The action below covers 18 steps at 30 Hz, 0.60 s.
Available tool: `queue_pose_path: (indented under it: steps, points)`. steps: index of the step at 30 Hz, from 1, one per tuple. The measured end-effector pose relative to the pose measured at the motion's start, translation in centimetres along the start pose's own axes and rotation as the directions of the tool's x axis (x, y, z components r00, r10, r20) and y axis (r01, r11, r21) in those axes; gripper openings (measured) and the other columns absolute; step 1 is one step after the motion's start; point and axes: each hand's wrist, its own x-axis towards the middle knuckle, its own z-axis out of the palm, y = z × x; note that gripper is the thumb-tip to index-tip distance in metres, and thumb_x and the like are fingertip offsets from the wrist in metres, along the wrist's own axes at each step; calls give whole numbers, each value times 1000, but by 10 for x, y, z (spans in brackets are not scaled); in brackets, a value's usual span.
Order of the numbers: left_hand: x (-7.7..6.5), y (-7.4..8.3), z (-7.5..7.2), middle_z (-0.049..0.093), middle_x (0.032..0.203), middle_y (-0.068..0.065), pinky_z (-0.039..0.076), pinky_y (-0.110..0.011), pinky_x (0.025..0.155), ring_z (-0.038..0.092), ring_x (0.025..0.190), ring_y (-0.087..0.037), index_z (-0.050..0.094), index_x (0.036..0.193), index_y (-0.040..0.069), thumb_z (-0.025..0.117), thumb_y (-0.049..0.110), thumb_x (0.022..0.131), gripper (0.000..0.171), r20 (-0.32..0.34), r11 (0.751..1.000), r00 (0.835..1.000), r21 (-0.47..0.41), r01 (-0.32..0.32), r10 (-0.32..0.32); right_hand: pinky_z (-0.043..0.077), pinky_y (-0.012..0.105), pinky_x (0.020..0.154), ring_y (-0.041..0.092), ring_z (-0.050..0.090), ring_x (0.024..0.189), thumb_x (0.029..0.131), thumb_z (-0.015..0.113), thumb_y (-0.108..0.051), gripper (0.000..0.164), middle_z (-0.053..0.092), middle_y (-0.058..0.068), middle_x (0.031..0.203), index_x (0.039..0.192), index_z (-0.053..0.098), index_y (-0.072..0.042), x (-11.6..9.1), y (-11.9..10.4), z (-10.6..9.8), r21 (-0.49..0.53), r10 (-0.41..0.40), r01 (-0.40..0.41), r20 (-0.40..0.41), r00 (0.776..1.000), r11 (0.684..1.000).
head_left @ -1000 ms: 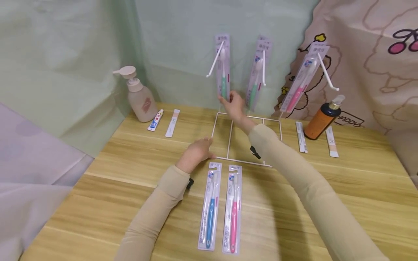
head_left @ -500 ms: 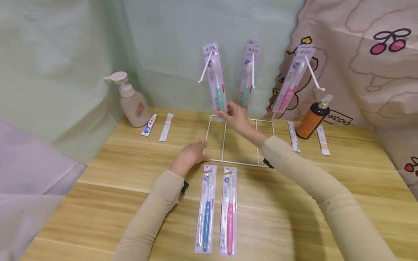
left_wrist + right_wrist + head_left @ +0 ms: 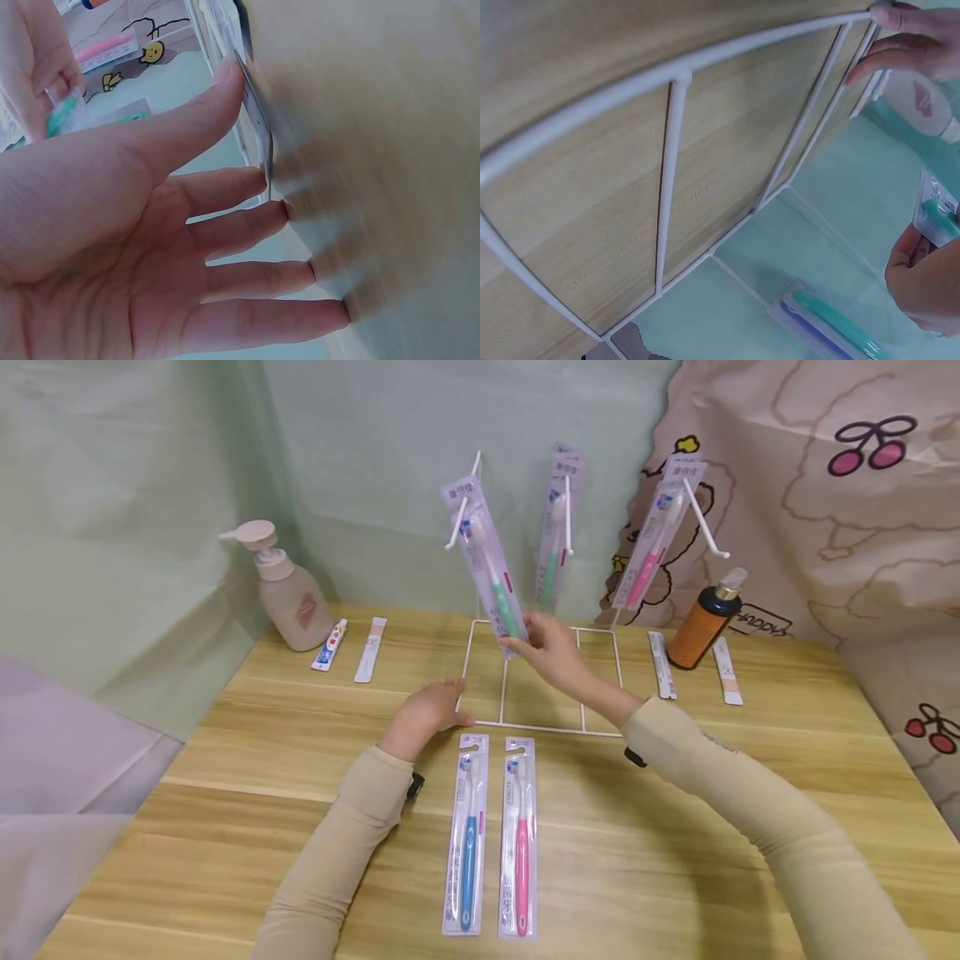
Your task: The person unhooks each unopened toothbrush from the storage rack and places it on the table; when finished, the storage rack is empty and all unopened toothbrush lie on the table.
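Note:
My right hand (image 3: 558, 652) pinches the lower end of a packaged toothbrush with a green handle (image 3: 491, 577). Its card top sits on the left white hook (image 3: 457, 525), near the hook's front end, and the pack hangs tilted. My left hand (image 3: 427, 710) rests on the table at the front left corner of the white wire rack (image 3: 540, 727). In the left wrist view its fingers (image 3: 251, 280) are straight with tips on the wood. Two packaged toothbrushes, a blue one (image 3: 468, 860) and a pink one (image 3: 522, 860), lie in front of the rack.
Packaged toothbrushes hang on the middle hook, green (image 3: 551, 560), and the right hook, pink (image 3: 647, 564). A pump bottle (image 3: 292, 606), toothpaste tube (image 3: 329, 646) and slim sachet (image 3: 371, 649) are left. An orange spray bottle (image 3: 697, 631) and two sachets (image 3: 662, 666) are right.
My right hand has drawn the green toothbrush pack forward along the left hook, its lower end tilting toward me. The left hand stays at the rack's corner. The head view has shifted slightly.

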Motion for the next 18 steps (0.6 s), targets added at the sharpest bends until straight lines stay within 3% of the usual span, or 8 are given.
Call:
queue_pose_path:
  steps: [11,18]
  points:
    - [0,0,1,21,152,-17,24,-47,113,25,137,-37,23,147,3,60,35,89,76,-17,1000,1000,-24,9,-9,56,30,64,25,67,77,87,66,-18,34,68,15,104,115,60,-1,-31,-8,-6,3,-38,38,67,997,999]
    - [1,0,2,21,152,-19,22,-47,114,24,138,-37,23,147,2,60,35,90,76,-25,1000,1000,-15,-1,1,50,25,56,18,64,70,86,67,-21,32,70,8,93,112,61,-4,-53,-13,-10,-44,-43,46,69,997,998]
